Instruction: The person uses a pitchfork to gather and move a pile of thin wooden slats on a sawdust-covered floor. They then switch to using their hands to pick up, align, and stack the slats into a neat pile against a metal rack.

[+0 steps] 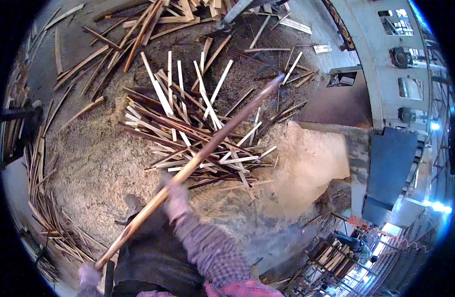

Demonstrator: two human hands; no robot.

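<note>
A long wooden pole [222,133] runs slantwise across the view, pale at its near end and darker toward the far one. My left hand [90,274] is closed around the near end, at the lower left. Farther up the shaft, my right hand [176,198] grips the same pole; motion blurs its fingers. Beyond my hands lies a heap of thin wood strips [188,133], some pale, some dark, and the pole passes over it. The far tip comes down among loose sticks; whether a tool head is fixed there I cannot tell.
Sawdust [94,168] covers much of the floor, with a paler mound [314,153] at right beside a large grey-green machine [371,54]. More scrap wood [148,24] lies at the far side and along the left. A rack of wood pieces [336,257] stands lower right.
</note>
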